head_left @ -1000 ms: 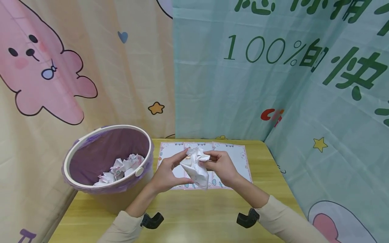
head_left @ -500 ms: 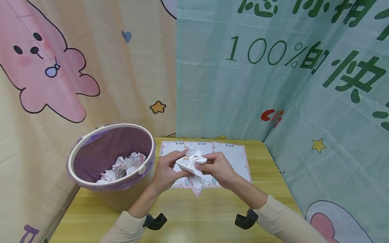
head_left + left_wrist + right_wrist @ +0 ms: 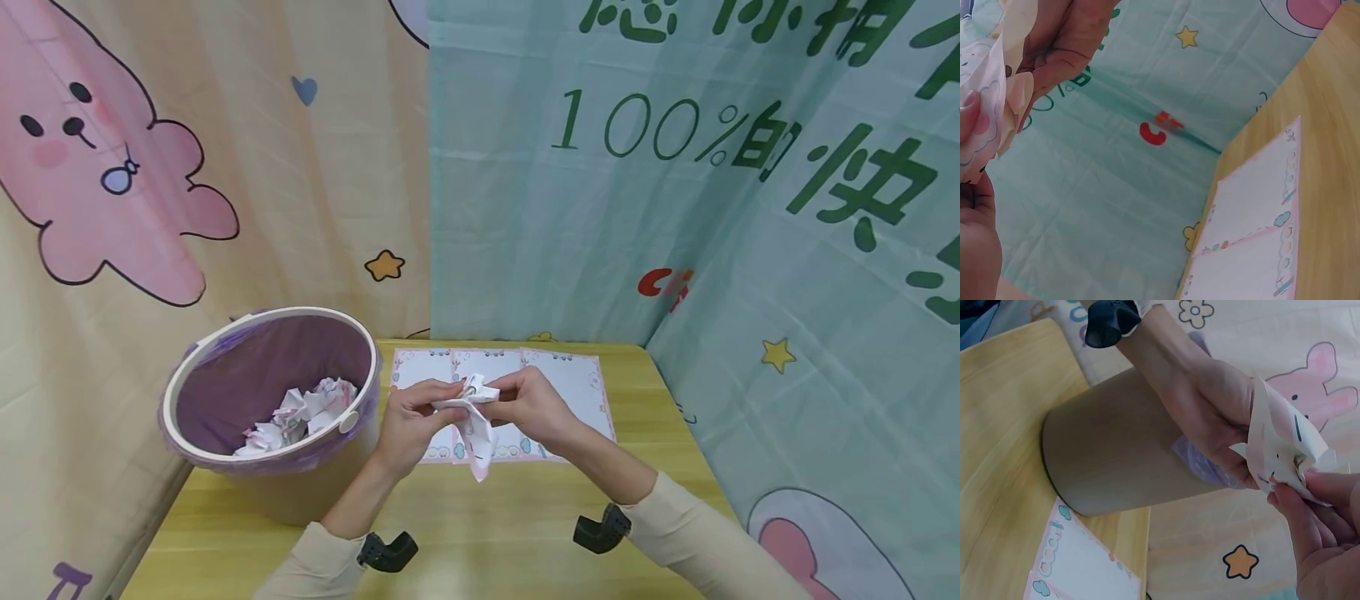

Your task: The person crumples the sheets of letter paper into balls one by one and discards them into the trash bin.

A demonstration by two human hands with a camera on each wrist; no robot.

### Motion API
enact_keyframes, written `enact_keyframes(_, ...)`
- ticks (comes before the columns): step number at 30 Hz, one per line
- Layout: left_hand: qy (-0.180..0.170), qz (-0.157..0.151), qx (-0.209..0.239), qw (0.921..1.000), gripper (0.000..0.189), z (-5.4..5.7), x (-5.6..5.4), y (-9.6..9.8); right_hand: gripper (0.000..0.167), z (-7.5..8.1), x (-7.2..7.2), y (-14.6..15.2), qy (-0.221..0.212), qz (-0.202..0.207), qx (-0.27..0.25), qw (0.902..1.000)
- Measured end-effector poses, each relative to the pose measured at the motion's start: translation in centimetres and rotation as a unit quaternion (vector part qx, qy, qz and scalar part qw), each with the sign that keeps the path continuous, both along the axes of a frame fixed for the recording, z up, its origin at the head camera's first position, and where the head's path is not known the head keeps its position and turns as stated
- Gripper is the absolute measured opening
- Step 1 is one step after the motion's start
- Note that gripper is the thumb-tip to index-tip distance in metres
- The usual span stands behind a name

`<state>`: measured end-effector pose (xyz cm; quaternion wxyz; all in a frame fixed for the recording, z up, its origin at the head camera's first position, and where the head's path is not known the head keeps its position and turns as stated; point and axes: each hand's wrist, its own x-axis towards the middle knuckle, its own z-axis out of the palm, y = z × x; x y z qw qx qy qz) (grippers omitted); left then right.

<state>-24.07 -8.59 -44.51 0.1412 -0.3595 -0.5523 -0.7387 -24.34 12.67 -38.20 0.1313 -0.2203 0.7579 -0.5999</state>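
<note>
A crumpled, folded sheet of white paper (image 3: pixel 476 429) with pink printed edges is held between both hands above the table. My left hand (image 3: pixel 411 421) pinches its left side between thumb and fingers. On the other side my right hand (image 3: pixel 534 407) pinches the gathered upper part. In the right wrist view the paper (image 3: pixel 1282 437) shows a pointed fold, with the right thumb and fingers at its lower end. The left wrist view has the paper (image 3: pixel 985 106) at its left edge, partly cut off.
A bin (image 3: pixel 296 492) lined with a purple bag (image 3: pixel 255 367) stands on the left of the table (image 3: pixel 480 533), with crumpled paper (image 3: pixel 300 412) inside. Flat decorated sheets (image 3: pixel 573 392) lie in a row behind the hands. Printed curtains (image 3: pixel 540 225) enclose the back and sides.
The paper has been folded and squeezed smaller, its lower part now a narrow hanging point. Both hands have drawn closer together around it.
</note>
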Motion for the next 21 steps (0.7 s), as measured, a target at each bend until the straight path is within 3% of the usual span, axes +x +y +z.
enact_keyframes(4, -0.060, 0.006, 0.046, 0.9971, 0.036, -0.5, 0.1, -0.2, 0.033, -0.3, 0.0, 0.6, 0.000, 0.064, -0.036, 0.9973)
enact_keyframes(9, -0.104, 0.059, 0.084, 0.9893, 0.037, -0.3, 0.6, -0.3, 0.065, -1.4, 0.9, 0.4, 0.022, 0.110, -0.101, 0.9885)
enact_keyframes(14, -0.117, 0.119, 0.095, 0.9815, 0.035, 0.3, 1.3, 0.0, 0.090, -2.6, 1.8, -0.5, 0.113, 0.081, -0.104, 0.9847)
enact_keyframes(21, -0.100, 0.153, 0.079, 0.9801, 0.035, 1.0, 2.2, 0.0, 0.082, -3.2, 2.4, -1.8, 0.202, 0.016, -0.084, 0.9755)
